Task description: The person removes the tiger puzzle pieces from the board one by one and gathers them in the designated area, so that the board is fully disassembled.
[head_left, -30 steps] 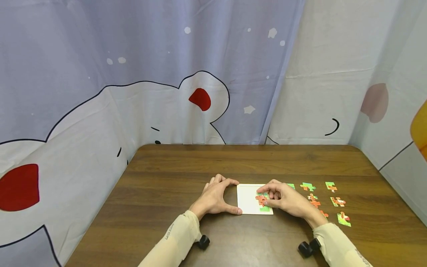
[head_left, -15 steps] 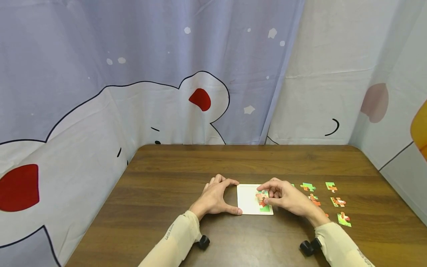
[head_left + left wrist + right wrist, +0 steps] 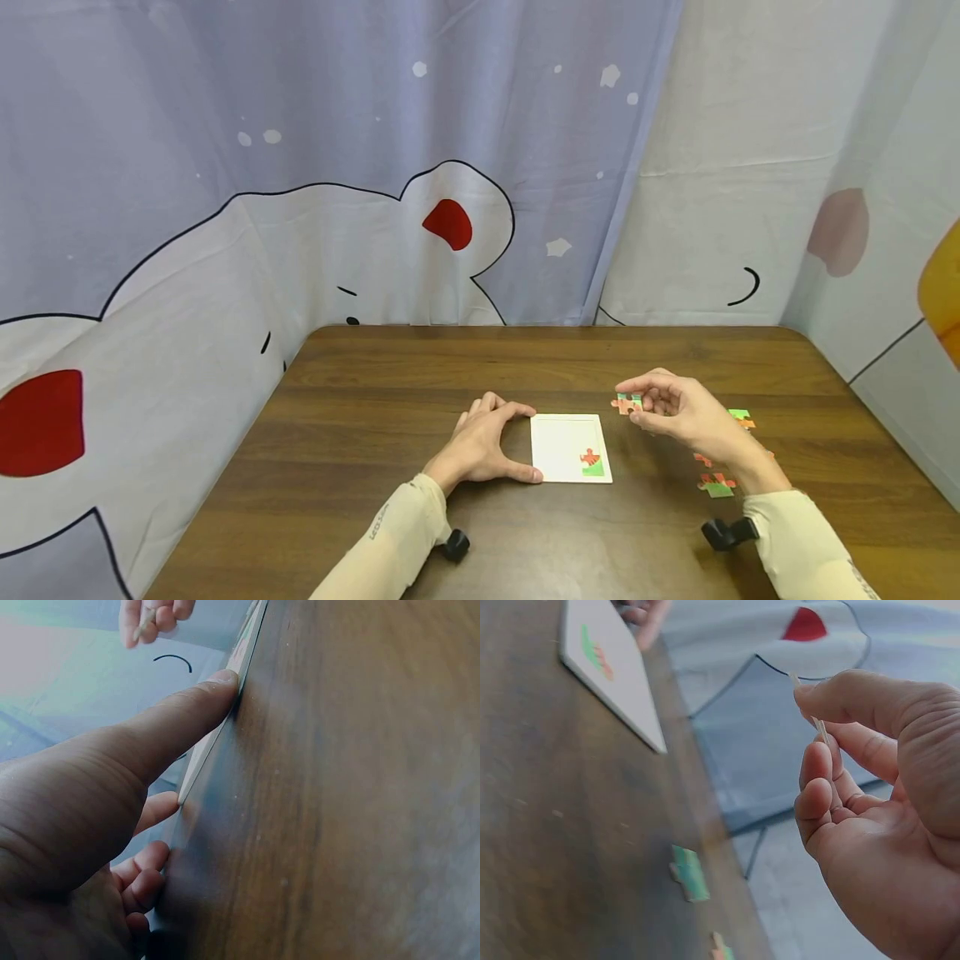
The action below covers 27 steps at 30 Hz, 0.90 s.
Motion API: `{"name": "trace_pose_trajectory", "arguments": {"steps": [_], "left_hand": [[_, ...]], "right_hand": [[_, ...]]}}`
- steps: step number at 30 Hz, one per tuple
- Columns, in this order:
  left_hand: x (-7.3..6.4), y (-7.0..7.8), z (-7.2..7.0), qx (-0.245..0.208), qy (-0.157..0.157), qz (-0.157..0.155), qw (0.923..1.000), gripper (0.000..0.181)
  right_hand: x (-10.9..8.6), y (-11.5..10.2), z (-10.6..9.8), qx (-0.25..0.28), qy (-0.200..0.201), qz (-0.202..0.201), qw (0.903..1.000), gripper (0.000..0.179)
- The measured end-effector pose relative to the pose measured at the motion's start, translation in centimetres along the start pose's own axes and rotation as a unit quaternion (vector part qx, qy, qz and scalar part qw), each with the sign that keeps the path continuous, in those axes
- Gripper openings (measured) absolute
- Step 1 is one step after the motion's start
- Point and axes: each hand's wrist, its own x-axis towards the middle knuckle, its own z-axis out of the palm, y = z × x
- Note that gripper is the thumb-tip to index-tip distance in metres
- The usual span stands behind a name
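Observation:
A small white puzzle tray (image 3: 557, 446) lies on the wooden table. One red-and-green jigsaw piece (image 3: 593, 464) sits in its near right corner. My left hand (image 3: 476, 442) holds the tray at its left side, thumb on the near corner and index fingertip at the far corner. Right of the tray, my right hand (image 3: 686, 417) pinches another red-and-green puzzle piece (image 3: 626, 404) between thumb and index finger. In the right wrist view, that held piece (image 3: 823, 733) shows edge-on above the table, mostly covered by the fingers.
Loose puzzle pieces lie to the right; a red-and-green one (image 3: 717, 485) is nearest, and a green-and-orange one (image 3: 741, 417) lies farther back. My right hand and forearm cover others. A patterned curtain (image 3: 360, 250) hangs around the table's far side (image 3: 420, 354).
My right hand has lifted a piece off the tray and moved right and away with it. One piece is now visible in the tray. My left hand stays put.

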Motion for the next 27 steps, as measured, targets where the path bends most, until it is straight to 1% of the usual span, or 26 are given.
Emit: {"name": "trace_pose_trajectory", "arguments": {"steps": [5,7,11,17,20,23,27], "left_hand": [[0.0,0.0,0.0,-0.002,0.001,0.000,1.0000,0.098],[0.0,0.0,0.0,0.000,0.001,0.000,1.0000,0.098],[0.0,0.0,0.0,0.006,0.002,-0.001,1.0000,0.097],[-0.1,0.0,0.0,0.002,0.005,0.001,1.0000,0.097],[-0.1,0.0,0.0,-0.001,0.003,0.000,1.0000,0.098],[-0.1,0.0,0.0,-0.003,0.000,-0.002,1.0000,0.098],[-0.1,0.0,0.0,-0.002,0.000,-0.003,1.0000,0.098]], "right_hand": [[-0.3,-0.7,-1.7,-0.013,0.013,-0.009,0.9998,0.033],[-0.5,-1.0,-2.2,-0.020,0.018,-0.001,0.9996,0.032],[-1.2,-1.5,-2.9,-0.032,0.028,0.000,0.9991,0.033],[-2.3,-1.3,-4.0,-0.044,0.030,-0.005,0.9985,0.035],[-3.2,-0.7,-4.0,-0.048,0.030,-0.002,0.9984,0.035],[-4.0,-0.1,-3.7,-0.045,0.028,0.011,0.9985,0.035],[-4.9,0.9,-3.0,-0.035,0.016,0.037,0.9986,0.034]]}}
